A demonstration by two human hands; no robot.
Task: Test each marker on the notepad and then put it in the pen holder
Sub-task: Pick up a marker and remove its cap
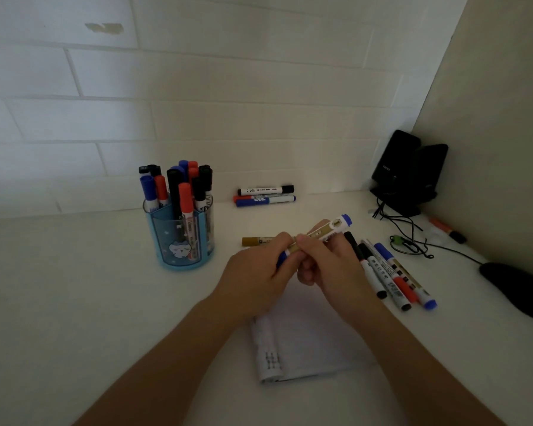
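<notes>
My left grip (254,281) pinches the lower end of the blue marker (322,233) while my right grip (333,269) clasps its barrel, above the notepad (308,339). The pen holder (182,241) stands to the left on the tabletop (74,287).

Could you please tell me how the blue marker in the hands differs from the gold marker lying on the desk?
The blue marker is gripped by the left hand and right hand, tilted above the desk; the gold marker lies flat on it. The blue marker has blue ends; the gold marker shows a gold end. Both are outside the pen holder.
</notes>
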